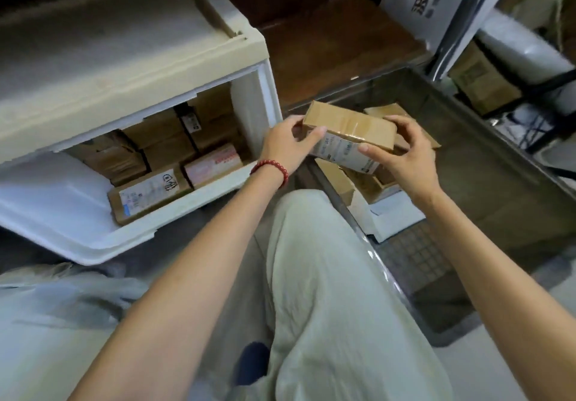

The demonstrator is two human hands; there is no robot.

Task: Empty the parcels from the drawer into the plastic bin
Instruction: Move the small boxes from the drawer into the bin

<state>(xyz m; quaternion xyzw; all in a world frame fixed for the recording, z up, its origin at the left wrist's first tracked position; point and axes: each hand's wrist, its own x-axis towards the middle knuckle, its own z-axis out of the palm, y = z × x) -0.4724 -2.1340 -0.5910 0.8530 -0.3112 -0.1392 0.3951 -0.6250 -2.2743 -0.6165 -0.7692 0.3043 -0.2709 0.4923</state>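
Observation:
A small taped cardboard parcel [349, 132] with a white shipping label is held between both hands above the near left corner of the clear plastic bin [498, 163]. My left hand [288, 145], with a red bead bracelet on its wrist, grips the parcel's left end. My right hand [402, 151] grips its right end. Below it, several cardboard parcels [364, 182] lie inside the bin. The white drawer [93, 238] at the left stands pulled open and holds several brown parcels [149, 192], packed tight.
The white drawer unit's top [93, 45] fills the upper left. A brown wooden surface [336, 42] lies behind the bin. A metal rack [486, 82] with boxes and white bags stands at the right. My leg in pale trousers [327, 291] sits between drawer and bin.

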